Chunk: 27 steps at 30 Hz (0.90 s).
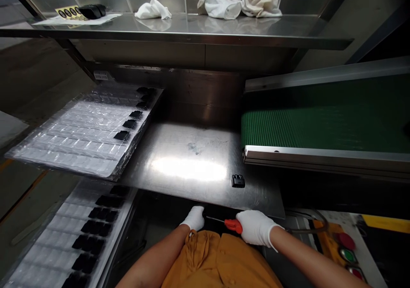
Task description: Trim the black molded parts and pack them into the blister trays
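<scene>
My right hand [256,228], in a white glove, is closed around a red-handled tool [233,225] whose thin metal shaft points left. The shaft's far end reaches my left hand [194,218], also gloved in white, with its fingers closed near the front edge of the steel table [192,189]. Something small and dark shows at the left fingertips, too hidden to make out. On the table, above my right hand, lies a small black part [238,180].
A plastic-wrapped tray [73,134] with several black parts rests at the left, and another tray [54,236] stands below it. A green conveyor belt [336,117] occupies the right. White cloths [221,4] lie on a steel shelf [179,25]. Control buttons [347,254] are at lower right.
</scene>
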{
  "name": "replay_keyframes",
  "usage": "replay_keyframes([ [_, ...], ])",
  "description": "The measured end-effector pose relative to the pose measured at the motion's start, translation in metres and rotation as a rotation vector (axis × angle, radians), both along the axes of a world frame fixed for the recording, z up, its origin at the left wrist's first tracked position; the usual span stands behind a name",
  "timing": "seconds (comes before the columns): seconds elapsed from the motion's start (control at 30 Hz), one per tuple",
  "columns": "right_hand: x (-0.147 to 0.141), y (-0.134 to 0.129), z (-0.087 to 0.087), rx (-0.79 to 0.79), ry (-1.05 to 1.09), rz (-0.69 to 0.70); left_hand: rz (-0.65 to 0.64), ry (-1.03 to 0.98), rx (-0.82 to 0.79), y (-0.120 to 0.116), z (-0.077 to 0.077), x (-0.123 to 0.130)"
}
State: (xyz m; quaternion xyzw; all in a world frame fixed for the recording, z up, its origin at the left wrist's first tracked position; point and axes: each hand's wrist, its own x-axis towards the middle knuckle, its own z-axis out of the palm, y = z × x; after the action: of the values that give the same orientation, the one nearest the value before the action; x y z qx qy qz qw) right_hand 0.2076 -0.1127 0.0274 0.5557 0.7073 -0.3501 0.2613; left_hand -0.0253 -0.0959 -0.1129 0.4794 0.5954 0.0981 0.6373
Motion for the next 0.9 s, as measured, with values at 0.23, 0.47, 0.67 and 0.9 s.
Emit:
replay_keyframes([
  [0.23, -0.004, 0.001, 0.000, 0.001, -0.031, -0.017, -0.053, 0.077, 0.045, 0.000, -0.007, 0.000],
  [0.47, 0.001, -0.004, -0.004, -0.027, -0.033, -0.047, 0.091, 0.011, -0.129, -0.001, -0.009, 0.004],
  [0.67, 0.000, -0.006, -0.003, 0.003, 0.038, -0.040, 0.496, -0.132, -0.483, 0.006, -0.005, 0.007],
  [0.9, -0.010, -0.005, 0.002, 0.033, 0.037, -0.037, 1.010, -0.234, -0.783, 0.011, -0.014, 0.001],
])
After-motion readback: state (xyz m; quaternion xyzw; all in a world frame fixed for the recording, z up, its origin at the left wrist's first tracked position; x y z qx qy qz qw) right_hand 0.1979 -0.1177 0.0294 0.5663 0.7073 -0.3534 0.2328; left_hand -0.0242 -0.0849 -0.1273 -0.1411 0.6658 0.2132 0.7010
